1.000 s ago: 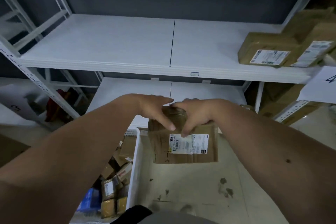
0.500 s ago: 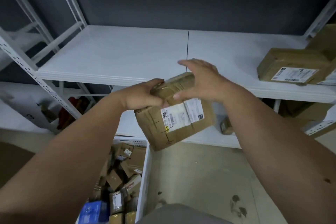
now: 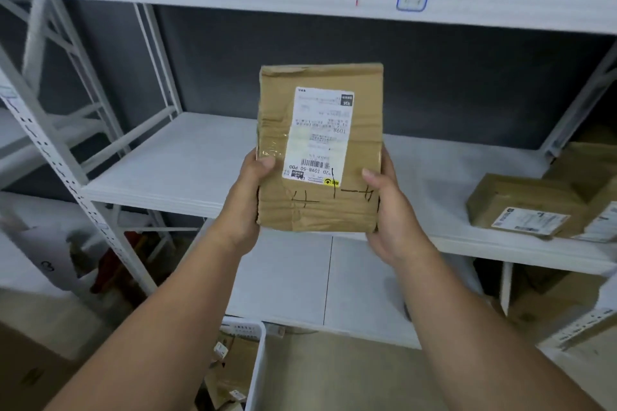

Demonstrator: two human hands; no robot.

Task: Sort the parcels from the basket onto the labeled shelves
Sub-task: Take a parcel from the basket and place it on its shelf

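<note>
While the white basket (image 3: 258, 364) of parcels sits at 6 o'clock, the left hand (image 3: 245, 202) grips a brown parcel (image 3: 320, 147) at centre, thumb on its front. At 3 o'clock of it, the right hand (image 3: 389, 210) grips likewise. Farther right, more parcels (image 3: 524, 210) lie on the middle shelf (image 3: 173, 173).

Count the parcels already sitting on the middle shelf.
2 at least: a brown cardboard parcel with a white label lies at the white middle shelf's right end, and a second labelled parcel beside it is cut off by the frame. More may lie out of view.
</note>
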